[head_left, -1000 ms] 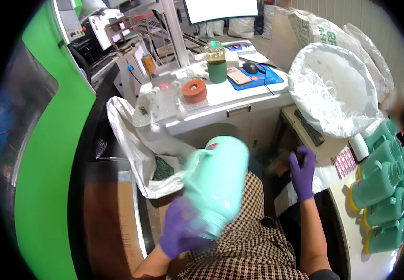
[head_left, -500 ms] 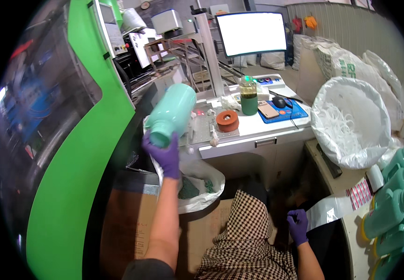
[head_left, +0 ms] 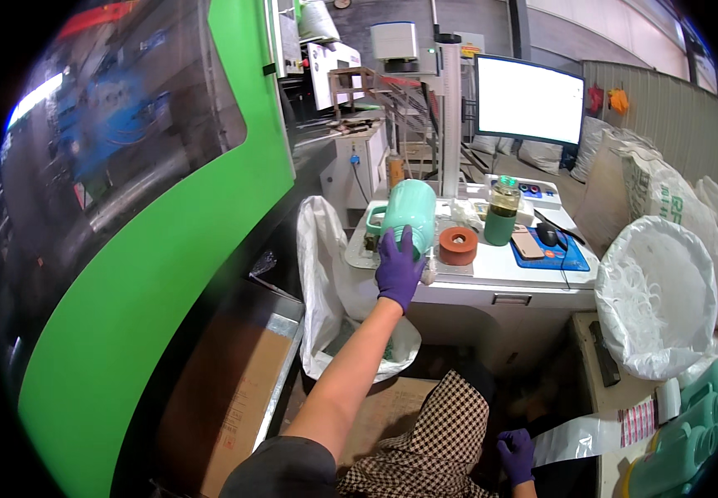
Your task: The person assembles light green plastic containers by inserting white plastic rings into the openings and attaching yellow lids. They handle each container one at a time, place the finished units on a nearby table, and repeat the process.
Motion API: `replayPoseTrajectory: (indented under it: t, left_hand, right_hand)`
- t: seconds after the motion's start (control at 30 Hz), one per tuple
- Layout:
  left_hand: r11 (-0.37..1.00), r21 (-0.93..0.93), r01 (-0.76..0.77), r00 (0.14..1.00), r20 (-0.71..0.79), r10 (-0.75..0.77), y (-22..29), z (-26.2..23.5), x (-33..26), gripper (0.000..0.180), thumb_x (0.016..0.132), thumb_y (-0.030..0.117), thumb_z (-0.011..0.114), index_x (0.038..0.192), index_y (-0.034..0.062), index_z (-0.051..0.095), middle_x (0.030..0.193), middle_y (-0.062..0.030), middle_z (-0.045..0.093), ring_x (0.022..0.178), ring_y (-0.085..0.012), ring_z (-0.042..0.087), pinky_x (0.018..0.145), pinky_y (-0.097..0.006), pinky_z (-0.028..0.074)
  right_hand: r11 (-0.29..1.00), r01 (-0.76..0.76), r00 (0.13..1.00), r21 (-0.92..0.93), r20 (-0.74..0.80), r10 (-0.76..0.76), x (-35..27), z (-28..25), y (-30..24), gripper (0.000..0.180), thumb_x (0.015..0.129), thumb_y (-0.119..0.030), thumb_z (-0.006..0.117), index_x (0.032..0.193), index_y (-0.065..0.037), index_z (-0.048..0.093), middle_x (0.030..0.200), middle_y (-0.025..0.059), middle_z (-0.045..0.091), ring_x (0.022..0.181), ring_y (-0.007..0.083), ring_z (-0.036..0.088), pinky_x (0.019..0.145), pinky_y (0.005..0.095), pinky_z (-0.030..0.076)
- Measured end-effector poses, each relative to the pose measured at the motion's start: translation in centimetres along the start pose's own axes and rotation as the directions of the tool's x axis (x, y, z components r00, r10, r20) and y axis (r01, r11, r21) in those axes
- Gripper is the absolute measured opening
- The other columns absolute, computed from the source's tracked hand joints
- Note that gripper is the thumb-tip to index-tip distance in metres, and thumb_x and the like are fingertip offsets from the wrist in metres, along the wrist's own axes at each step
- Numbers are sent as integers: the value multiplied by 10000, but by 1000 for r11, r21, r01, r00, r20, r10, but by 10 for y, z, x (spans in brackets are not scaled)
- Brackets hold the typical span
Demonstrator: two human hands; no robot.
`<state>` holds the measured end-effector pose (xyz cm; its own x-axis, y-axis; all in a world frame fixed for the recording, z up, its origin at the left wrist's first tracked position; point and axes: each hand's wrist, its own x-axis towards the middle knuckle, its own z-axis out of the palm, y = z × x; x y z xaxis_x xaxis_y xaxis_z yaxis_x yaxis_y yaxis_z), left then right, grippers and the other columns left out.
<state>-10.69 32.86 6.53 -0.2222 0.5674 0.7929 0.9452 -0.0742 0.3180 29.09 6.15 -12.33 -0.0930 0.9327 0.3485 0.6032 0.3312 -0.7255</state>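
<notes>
Over desk (head_left: 533, 274): grasping jug (head_left: 410, 203) by neck with left hand (head_left: 400, 270), hiding mouth.
Curling right hand (head_left: 517, 456) near plastic sheet (head_left: 576, 440); cannot tell its grip.

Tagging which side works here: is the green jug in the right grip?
No, the left grip holds the green jug, while the right grip is lower down, apart from it.

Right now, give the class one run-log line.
left hand: holding mint jug | right hand: low, beside plastic sheet | jug: left of orange ring, at white workbench
</notes>
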Motion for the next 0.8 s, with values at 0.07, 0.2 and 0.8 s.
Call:
replayPoseTrajectory:
  t: [0.07,0.2,0.8]
  left_hand:
    - [998,28,57,995,74,-59,-3,-4,10,884,849,441,753,1566,176,308,1510,-276,335,1328,-476,473,994,-528,503]
    - [959,-40,279,940,215,-265,2,-3,25,977,852,500,735,1587,135,205,1522,-325,312,1151,-445,627,859,-524,561]
    - [935,192,297,863,365,-349,15,-34,38,1223,805,659,719,1626,104,3,1481,-356,353,1251,-470,570,910,-525,546]
  right_hand:
    - [1000,7,998,-18,68,-6,2,3,-6,105,779,-96,743,874,-71,707,874,120,645,866,321,635,766,411,512]
    - [1000,16,990,-7,144,-15,4,13,-5,101,769,-112,749,862,-89,717,852,107,640,847,312,638,750,403,514]
    - [990,40,944,-138,331,8,-7,14,2,126,825,-221,733,887,-119,695,869,130,591,868,357,621,747,441,508]
